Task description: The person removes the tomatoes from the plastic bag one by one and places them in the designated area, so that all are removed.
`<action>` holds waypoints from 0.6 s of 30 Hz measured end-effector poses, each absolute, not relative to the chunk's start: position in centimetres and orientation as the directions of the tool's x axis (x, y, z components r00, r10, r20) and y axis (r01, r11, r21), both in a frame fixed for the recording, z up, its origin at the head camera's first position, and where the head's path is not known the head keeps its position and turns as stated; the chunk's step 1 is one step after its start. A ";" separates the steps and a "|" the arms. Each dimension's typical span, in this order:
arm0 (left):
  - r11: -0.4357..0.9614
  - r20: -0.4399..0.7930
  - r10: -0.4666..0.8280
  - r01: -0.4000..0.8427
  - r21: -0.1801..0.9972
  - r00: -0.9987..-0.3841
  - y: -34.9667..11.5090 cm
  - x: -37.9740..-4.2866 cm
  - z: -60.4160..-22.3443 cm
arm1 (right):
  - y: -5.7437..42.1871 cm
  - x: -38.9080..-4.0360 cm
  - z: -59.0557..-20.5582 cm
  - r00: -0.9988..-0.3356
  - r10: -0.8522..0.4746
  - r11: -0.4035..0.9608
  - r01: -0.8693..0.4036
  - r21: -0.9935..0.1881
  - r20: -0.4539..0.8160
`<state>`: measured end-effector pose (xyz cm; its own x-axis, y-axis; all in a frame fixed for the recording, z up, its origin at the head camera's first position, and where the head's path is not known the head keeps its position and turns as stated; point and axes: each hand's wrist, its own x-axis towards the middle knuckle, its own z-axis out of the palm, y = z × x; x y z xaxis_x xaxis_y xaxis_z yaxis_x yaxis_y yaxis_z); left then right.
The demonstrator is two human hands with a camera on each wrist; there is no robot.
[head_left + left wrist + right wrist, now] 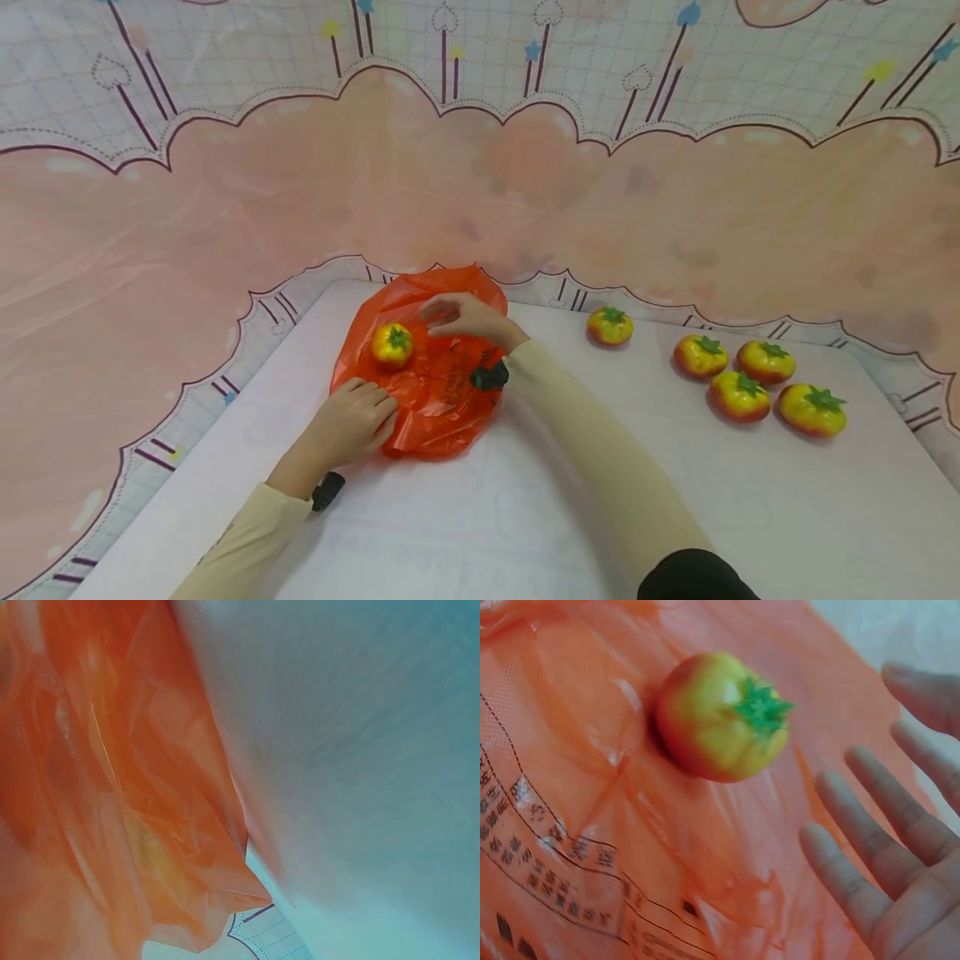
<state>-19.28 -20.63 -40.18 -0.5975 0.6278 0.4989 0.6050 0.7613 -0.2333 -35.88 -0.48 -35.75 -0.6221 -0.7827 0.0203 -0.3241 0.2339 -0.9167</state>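
A red-and-yellow tomato (392, 346) with a green star-shaped top lies uncovered on a spread orange-red plastic bag (442, 417). My left hand (352, 423) has its fingers curled at the bag's near left edge and grips the plastic; the fingertips are hidden. In the left wrist view, that hand (352, 765) is a large blur beside the crumpled bag (150, 750). Over the bag, to the right of the tomato, my right hand (468, 318) holds nothing. The right wrist view shows its fingers (870, 832) spread apart, clear of the tomato (724, 720).
Farther right on the white table (540, 500) sits a single tomato (610, 327). Beyond it is a group of several more, including one tomato (738, 397) at the front. A patterned cloth (525, 200) rises behind the table.
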 end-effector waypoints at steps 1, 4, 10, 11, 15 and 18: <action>0.761 0.499 0.628 0.605 -0.233 -0.598 -20.7 -19.3 -40.2 | -0.7 -35.9 -35.9 -0.630 -0.776 0.230 -0.322 -0.918 0.027; 0.761 0.497 0.628 0.608 -0.228 -0.599 -20.7 -19.2 -40.2 | -1.4 -35.9 -36.3 -0.650 -0.758 0.233 -0.337 -0.912 0.047; 0.763 0.494 0.626 0.606 -0.227 -0.603 -20.7 -19.1 -40.1 | -2.4 -36.0 -36.9 -0.675 -0.737 0.249 -0.338 -0.908 0.049; 0.764 0.493 0.626 0.604 -0.228 -0.605 -20.7 -19.2 -40.1 | -2.5 -36.0 -37.0 -0.677 -0.734 0.252 -0.336 -0.908 0.047; 0.766 0.485 0.623 0.602 -0.223 -0.613 -20.7 -19.1 -40.1 | -2.9 -36.0 -37.5 -0.688 -0.724 0.262 -0.329 -0.907 0.041; 0.767 0.485 0.622 0.602 -0.221 -0.614 -20.7 -19.1 -40.0 | -3.3 -36.1 -37.8 -0.697 -0.716 0.272 -0.320 -0.908 0.031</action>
